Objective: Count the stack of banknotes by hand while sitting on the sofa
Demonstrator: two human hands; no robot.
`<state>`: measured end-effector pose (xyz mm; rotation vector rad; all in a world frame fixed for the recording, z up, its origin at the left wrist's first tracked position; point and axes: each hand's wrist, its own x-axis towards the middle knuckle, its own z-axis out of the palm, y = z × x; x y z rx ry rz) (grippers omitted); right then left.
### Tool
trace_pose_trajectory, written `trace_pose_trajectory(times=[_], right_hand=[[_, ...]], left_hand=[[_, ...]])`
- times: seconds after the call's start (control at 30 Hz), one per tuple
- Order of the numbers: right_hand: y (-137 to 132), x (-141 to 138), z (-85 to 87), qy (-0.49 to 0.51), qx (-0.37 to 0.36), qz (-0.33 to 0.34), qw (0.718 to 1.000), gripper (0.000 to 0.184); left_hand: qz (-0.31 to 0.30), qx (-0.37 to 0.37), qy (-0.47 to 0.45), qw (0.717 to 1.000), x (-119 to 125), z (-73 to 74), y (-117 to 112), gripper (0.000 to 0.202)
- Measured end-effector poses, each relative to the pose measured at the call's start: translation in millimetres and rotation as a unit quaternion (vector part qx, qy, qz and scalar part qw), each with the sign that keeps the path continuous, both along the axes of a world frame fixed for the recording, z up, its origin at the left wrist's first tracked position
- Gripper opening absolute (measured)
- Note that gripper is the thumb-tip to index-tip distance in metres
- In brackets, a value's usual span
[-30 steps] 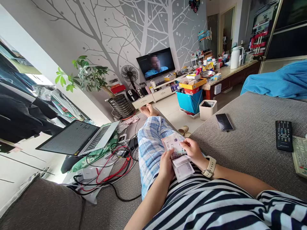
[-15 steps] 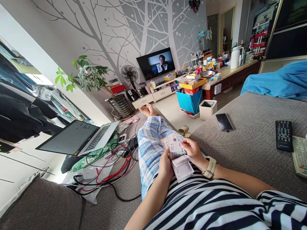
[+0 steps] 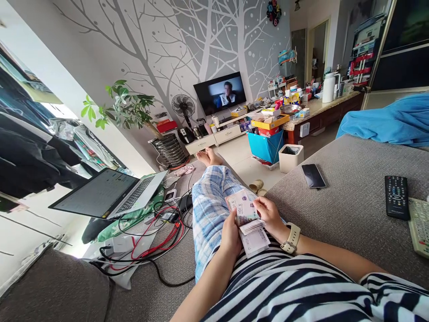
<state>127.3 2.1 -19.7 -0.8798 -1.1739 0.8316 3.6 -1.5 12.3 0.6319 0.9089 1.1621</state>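
A folded stack of banknote-like paper slips (image 3: 246, 205) lies over my lap, printed in pale pink and purple at the top. Its lower, whitish ends (image 3: 254, 239) hang toward my striped shirt, with several edges fanned between. My left hand (image 3: 231, 235) is closed on the stack's left side, thumb on top. From the right, my right hand (image 3: 271, 217) pinches the upper slips near their right edge; a pale-banded watch is on that wrist. The fingers beneath the paper are hidden.
On the grey sofa (image 3: 351, 179) to the right are a phone (image 3: 313, 175), a black remote (image 3: 396, 197) and a beige keypad (image 3: 418, 223). An open laptop (image 3: 97, 192) and tangled cables (image 3: 157, 250) lie to the left. A bin (image 3: 291, 158) stands beyond.
The view has shifted slightly, so the room sits a little lower in it. Both hands keep their hold on the banknote-like slips, and the upper ones look marginally more spread.
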Motion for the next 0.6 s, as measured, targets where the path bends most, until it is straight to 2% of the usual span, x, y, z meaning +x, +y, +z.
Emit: trace_pose_trajectory(times=[0.27,0.6], right_hand=[[1.7,-5.9,-1.8,0.02,0.001,-0.013,1.0,0.032],[7.7,-9.1,-3.1,0.035,0.0,-0.028,0.999,0.039]], left_hand=[[0.002,0.011,0.007,1.0,-0.7,-0.2,1.2,0.028],[-0.003,0.058,0.011,0.998,-6.4,-5.6,4.1,0.023]])
